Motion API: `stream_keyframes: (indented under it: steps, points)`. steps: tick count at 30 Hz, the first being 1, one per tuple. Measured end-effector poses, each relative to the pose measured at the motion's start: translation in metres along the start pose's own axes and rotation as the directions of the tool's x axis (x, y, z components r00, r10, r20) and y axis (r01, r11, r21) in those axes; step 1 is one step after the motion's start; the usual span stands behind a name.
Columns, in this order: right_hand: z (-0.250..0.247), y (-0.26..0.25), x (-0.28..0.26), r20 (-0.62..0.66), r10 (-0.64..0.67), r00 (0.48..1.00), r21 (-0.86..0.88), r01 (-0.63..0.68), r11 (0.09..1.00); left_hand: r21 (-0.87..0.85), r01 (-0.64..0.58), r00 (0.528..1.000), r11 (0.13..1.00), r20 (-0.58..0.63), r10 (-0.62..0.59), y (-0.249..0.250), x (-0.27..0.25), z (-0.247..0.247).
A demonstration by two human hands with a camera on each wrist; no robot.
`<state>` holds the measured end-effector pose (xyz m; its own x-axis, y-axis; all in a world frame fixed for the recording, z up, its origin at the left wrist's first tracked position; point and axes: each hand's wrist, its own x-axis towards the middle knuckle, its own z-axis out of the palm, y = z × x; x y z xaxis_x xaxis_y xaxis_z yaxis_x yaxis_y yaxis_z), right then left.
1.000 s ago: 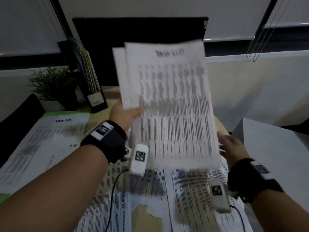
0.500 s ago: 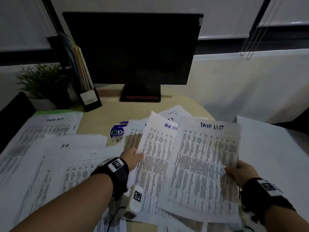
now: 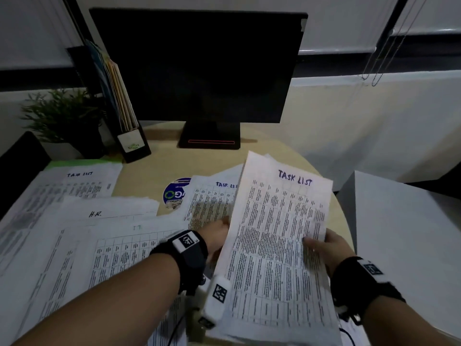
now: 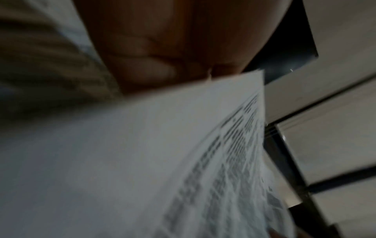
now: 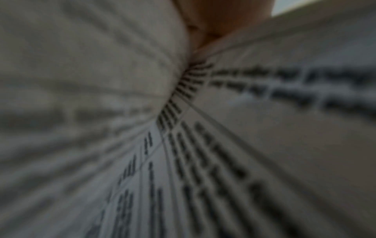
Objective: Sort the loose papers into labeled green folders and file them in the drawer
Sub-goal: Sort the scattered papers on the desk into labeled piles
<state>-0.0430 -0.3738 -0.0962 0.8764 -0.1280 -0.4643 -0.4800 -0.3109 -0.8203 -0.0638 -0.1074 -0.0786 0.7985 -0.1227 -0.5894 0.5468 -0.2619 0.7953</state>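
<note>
Both hands hold a printed sheet headed TASK LIST (image 3: 279,233) tilted above the desk, with a second sheet's edge showing behind its top. My left hand (image 3: 219,236) grips its left edge, fingers hidden behind the paper. My right hand (image 3: 324,245) pinches the right edge, thumb on top. The left wrist view shows curled fingers (image 4: 152,64) above the sheet (image 4: 183,145). The right wrist view is blurred print (image 5: 203,161). Another TASK LIST sheet (image 3: 214,196) lies flat underneath. A green folder (image 3: 74,163) at far left carries a TASK LIST page (image 3: 79,181).
Sheets marked H.R. (image 3: 99,213) and IT (image 3: 137,228) overlap on the left of the desk. A dark monitor (image 3: 199,66), a file holder (image 3: 124,116) and a potted plant (image 3: 62,116) stand at the back. A white cabinet top (image 3: 411,233) sits at the right.
The sheets came down from in front of the monitor to just above the desk. The two fanned sheets have since closed together, the right one sliding left over the other.
</note>
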Motion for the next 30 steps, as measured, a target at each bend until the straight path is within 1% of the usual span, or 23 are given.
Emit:
stream_keyframes:
  steps: [1,2,3,4,5,7,8,9,11,13,14,17,19,20,22,24,26,28,30]
  points:
    - [0.002,0.003,0.003,0.01,0.034,0.999,-0.076,-0.033,0.997,0.119,-0.008,0.997,0.993,-0.077,0.017,0.004,0.002,-0.004]
    - [0.004,0.006,0.005,0.008,0.059,0.998,-0.172,-0.057,0.983,0.26,0.002,0.975,0.966,-0.214,0.055,0.004,0.006,-0.009]
    - [0.005,0.009,0.008,-0.009,0.073,0.997,-0.247,-0.073,0.966,0.39,0.041,0.937,0.92,-0.335,0.101,0.006,0.009,-0.016]
    - [0.005,0.012,0.01,-0.024,0.078,0.997,-0.263,-0.082,0.961,0.489,0.083,0.909,0.868,-0.395,0.135,0.006,0.013,-0.024]
    - [0.005,0.013,0.01,-0.027,0.087,0.996,-0.25,-0.091,0.964,0.58,0.126,0.906,0.805,-0.398,0.146,0.007,0.018,-0.032]
    - [0.004,0.017,0.013,-0.026,0.097,0.995,-0.252,-0.101,0.963,0.753,0.209,0.931,0.624,-0.349,0.11,0.01,0.029,-0.048]
    - [0.003,0.019,0.013,-0.022,0.105,0.994,-0.255,-0.107,0.961,0.803,0.247,0.935,0.542,-0.345,0.085,0.012,0.034,-0.054]
    - [0.002,0.02,0.015,-0.016,0.11,0.994,-0.258,-0.111,0.96,0.829,0.285,0.931,0.482,-0.359,0.067,0.017,0.038,-0.06]
    - [0.003,0.022,0.017,-0.025,0.1,0.995,-0.295,-0.103,0.95,0.841,0.349,0.918,0.414,-0.396,0.031,0.023,0.045,-0.069]
    - [0.003,0.021,0.02,-0.044,0.09,0.995,-0.36,-0.1,0.928,0.83,0.408,0.902,0.38,-0.43,-0.029,0.025,0.048,-0.075]
    - [0.005,0.02,0.021,-0.048,0.096,0.994,-0.393,-0.107,0.913,0.817,0.436,0.892,0.378,-0.447,-0.064,0.025,0.05,-0.077]
    - [0.008,0.015,0.027,-0.03,0.128,0.991,-0.449,-0.128,0.885,0.766,0.489,0.867,0.418,-0.481,-0.134,0.021,0.059,-0.082]
    - [0.008,0.015,0.03,-0.021,0.147,0.989,-0.46,-0.14,0.877,0.764,0.489,0.869,0.421,-0.468,-0.159,0.023,0.062,-0.085]
    - [0.008,0.014,0.03,-0.019,0.152,0.988,-0.469,-0.143,0.871,0.77,0.473,0.878,0.428,-0.452,-0.157,0.026,0.061,-0.085]
    - [0.008,0.013,0.03,-0.023,0.152,0.988,-0.482,-0.144,0.864,0.769,0.441,0.894,0.463,-0.42,-0.154,0.028,0.061,-0.085]
    - [0.008,0.012,0.03,-0.026,0.142,0.99,-0.486,-0.136,0.863,0.75,0.44,0.894,0.494,-0.416,-0.165,0.029,0.062,-0.084]
    - [0.008,0.012,0.029,-0.031,0.138,0.99,-0.493,-0.135,0.86,0.747,0.466,0.88,0.475,-0.447,-0.16,0.028,0.064,-0.084]
    - [0.008,0.013,0.029,-0.044,0.134,0.99,-0.5,-0.138,0.855,0.765,0.492,0.866,0.416,-0.478,-0.146,0.029,0.061,-0.082]
    - [0.009,0.014,0.029,-0.061,0.133,0.989,-0.491,-0.146,0.859,0.786,0.483,0.871,0.385,-0.477,-0.119,0.03,0.059,-0.081]
